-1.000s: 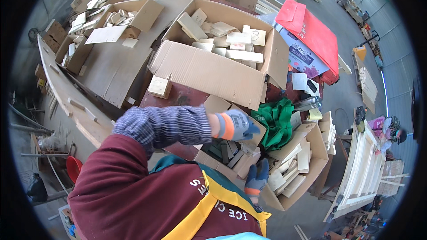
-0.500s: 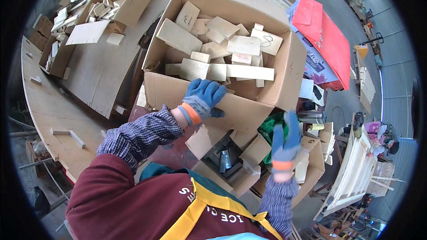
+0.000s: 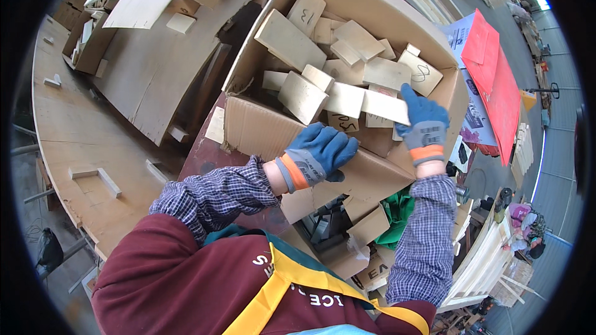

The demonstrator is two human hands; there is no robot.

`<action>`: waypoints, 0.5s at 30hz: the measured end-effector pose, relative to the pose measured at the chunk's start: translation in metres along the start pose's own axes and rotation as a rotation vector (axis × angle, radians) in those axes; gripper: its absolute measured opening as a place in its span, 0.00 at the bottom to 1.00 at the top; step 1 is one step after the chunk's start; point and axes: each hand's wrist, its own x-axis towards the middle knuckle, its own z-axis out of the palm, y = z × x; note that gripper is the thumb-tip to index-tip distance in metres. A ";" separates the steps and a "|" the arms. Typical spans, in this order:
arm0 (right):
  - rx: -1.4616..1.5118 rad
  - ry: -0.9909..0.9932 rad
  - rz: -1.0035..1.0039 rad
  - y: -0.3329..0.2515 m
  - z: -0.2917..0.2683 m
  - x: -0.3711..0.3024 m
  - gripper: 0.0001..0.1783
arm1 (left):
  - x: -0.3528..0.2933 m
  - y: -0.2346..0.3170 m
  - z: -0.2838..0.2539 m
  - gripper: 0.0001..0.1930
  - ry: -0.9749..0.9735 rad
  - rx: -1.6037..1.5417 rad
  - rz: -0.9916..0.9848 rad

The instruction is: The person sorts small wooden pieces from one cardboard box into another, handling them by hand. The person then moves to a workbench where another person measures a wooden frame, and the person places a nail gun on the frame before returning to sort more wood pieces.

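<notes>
A large cardboard box point(image 3: 273, 130) stands in front of me, filled with loose pale wooden blocks point(image 3: 357, 43). My left hand point(image 3: 320, 152), in a blue and grey work glove, is curled over the top edge of the box's near side. At the right inside the box, my gloved right hand point(image 3: 427, 125) has its fingers around the end of a pale wooden strip point(image 3: 385, 107). The strip lies over other blocks. My right thumb and the strip's far right end are partly hidden by the glove.
More wood pieces fill a smaller box point(image 3: 93, 53) at the far left, beside a wide board point(image 3: 143, 80). A red and purple carton point(image 3: 490, 74) stands right of the large box. Below it are a small open box point(image 3: 354, 254) and green plastic point(image 3: 397, 217).
My right hand has moved up from beside the box to the wooden strip inside and closed on it. My left hand stays on the near edge. The whole view has shifted.
</notes>
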 end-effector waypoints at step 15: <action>0.244 0.326 0.147 0.078 -0.063 -0.078 0.40 | -0.007 -0.005 -0.010 0.41 -0.022 -0.060 -0.017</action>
